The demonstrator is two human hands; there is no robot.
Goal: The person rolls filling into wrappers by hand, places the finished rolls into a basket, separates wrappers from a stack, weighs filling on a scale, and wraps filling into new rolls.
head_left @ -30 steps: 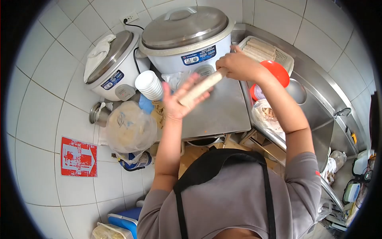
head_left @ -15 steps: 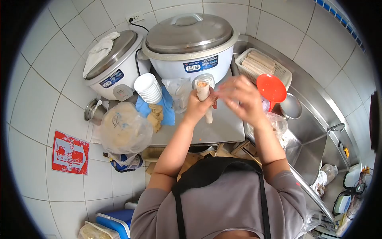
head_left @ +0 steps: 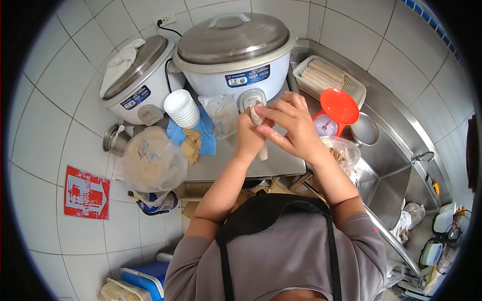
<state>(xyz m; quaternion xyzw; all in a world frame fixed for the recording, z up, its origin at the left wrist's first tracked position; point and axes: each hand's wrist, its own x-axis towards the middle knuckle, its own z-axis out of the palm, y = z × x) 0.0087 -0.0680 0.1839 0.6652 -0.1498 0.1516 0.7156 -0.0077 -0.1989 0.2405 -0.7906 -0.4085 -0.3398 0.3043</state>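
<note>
My left hand (head_left: 248,136) is wrapped round a long, pale spring roll (head_left: 257,116), held upright over the steel counter. Its thin lower end sticks out below the fist. The fingers and thumb of my right hand (head_left: 296,128) close on the roll's top end, where the wrapper is folded over. Any filling is hidden now. Close behind the hands stands a large white rice cooker (head_left: 236,70) with a steel lid. A clear plastic bag (head_left: 220,116) lies just left of my left hand.
Finished-looking rolls (head_left: 321,75) lie in a cream basket (head_left: 358,96) at back right. A red kitchen scale (head_left: 339,106), a metal bowl (head_left: 365,129) and a bagged tub (head_left: 341,153) stand right. Left are white bowls (head_left: 182,108), a blue cloth (head_left: 207,140) and bagged wrappers (head_left: 153,158).
My right hand has come left and down from beside the roll onto its top end. The roll's open top, with orange filling showing, is now covered by the folded wrapper and fingers.
</note>
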